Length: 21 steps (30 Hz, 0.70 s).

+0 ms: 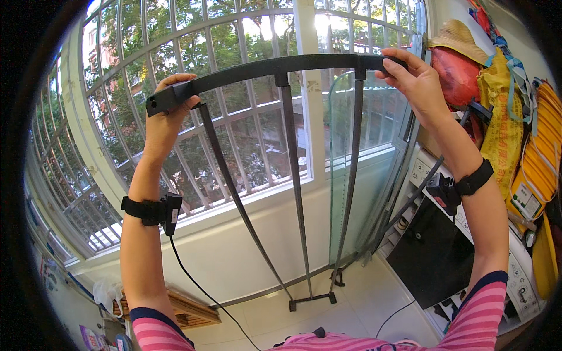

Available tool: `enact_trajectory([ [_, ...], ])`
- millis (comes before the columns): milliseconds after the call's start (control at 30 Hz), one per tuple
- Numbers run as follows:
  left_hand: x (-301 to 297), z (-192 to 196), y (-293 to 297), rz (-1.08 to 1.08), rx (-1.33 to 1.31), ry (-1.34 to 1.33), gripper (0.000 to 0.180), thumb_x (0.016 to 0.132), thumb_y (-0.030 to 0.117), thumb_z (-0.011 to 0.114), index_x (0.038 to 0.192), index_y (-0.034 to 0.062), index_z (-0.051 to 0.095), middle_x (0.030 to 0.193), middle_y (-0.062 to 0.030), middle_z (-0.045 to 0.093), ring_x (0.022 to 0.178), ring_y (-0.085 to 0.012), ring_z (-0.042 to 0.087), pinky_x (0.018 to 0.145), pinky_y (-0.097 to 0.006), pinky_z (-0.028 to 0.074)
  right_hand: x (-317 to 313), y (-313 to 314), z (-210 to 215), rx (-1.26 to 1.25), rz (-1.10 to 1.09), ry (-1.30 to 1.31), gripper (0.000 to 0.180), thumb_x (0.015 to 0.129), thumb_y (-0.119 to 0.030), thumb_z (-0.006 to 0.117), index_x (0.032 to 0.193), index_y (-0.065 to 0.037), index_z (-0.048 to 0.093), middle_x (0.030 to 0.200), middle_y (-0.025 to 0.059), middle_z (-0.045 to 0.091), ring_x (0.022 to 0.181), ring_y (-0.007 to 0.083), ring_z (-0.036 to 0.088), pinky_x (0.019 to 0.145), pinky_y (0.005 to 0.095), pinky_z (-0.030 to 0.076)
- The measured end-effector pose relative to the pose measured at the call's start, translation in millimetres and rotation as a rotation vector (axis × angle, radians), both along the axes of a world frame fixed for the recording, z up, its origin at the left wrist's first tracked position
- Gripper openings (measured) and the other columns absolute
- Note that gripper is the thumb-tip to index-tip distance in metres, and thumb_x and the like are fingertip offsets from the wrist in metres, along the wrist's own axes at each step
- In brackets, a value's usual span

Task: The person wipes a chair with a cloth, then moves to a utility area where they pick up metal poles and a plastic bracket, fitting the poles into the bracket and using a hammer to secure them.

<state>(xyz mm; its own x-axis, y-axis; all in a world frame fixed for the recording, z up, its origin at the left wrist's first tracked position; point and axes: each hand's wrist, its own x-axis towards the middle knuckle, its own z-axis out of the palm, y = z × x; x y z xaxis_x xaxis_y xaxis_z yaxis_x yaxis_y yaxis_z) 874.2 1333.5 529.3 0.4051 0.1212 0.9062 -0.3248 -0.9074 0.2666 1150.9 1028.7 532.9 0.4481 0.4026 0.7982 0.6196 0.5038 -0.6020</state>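
Note:
A tall dark grey metal rack (249, 69) stands before me. Its long top bar runs across the view, and three thin uprights slope down from it to a short footed base on the tiled floor. My left hand (164, 124) is closed round the bar's left end, with the thumb in front and the fingers over the top. At the other end, my right hand (420, 88) pinches the bar between thumb and fingers. A strapped black device (171, 214) sits on my left forearm, and a similar one (443, 192) hangs from the right forearm's strap.
Behind the rack is a barred window (234, 126) with a white frame. A glass panel (366, 158) stands right of the uprights. Along the right side are a white cabinet with a black panel (432, 251), a yellow bag (500, 117) and a straw hat (459, 40). Wooden slats (190, 313) lie lower left.

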Motion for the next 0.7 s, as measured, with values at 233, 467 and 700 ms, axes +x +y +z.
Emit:
enact_trajectory([
  [233,7,1,5,-0.033,0.066,-0.069,0.035,0.078,0.01,0.069,0.109,0.0063,0.056,0.105,-0.0032,0.06,0.093,-0.0101,0.055,0.08,-0.023,0.045,-7,-1,-6,0.021,-0.034,0.008,0.022,0.084,-0.011,0.062,0.104,-0.004,0.062,0.089,0.0052,0.063,0.078,0.0123,0.064,0.068,0.0181,0.05],
  [467,9,2,11,-0.072,0.066,-0.082,0.036,0.078,0.011,0.07,0.11,0.005,0.054,0.106,-0.0037,0.06,0.095,-0.0112,0.055,0.084,-0.024,0.044,-9,3,-8,0.04,-0.026,0.04,0.022,0.084,-0.011,0.063,0.104,-0.004,0.062,0.09,0.0053,0.063,0.079,0.0135,0.064,0.068,0.0179,0.05],
  [700,9,4,15,-0.105,0.047,-0.081,0.035,0.078,0.01,0.069,0.11,0.0056,0.055,0.104,-0.0031,0.06,0.09,-0.0091,0.055,0.079,-0.022,0.045,-10,6,-11,0.052,-0.01,0.067,0.022,0.084,-0.011,0.063,0.105,-0.004,0.062,0.093,0.0052,0.062,0.079,0.014,0.064,0.069,0.0181,0.05],
])
